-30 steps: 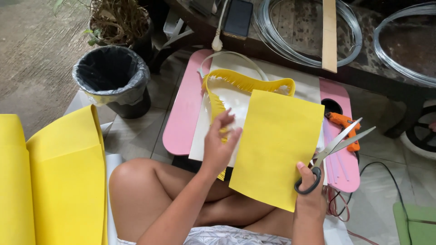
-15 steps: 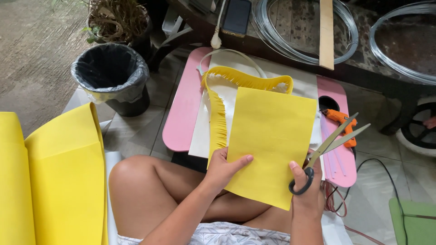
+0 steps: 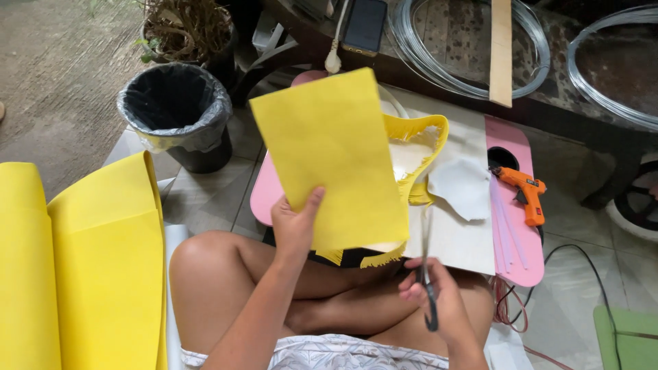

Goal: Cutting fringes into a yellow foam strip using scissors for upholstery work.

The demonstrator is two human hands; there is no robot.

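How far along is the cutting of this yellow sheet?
Done: a fringed yellow strip lies below the sheet. In hand: left hand holds up the yellow sheet, right hand holds scissors at its lower edge. Left: most of the sheet is uncut.

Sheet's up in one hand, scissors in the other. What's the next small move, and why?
Probably bring the scissors up to the lower edge of the yellow sheet. The left hand holds the sheet tilted in the air by its lower left edge, while the right hand holds the scissors just below it, blades pointing up and not cutting.
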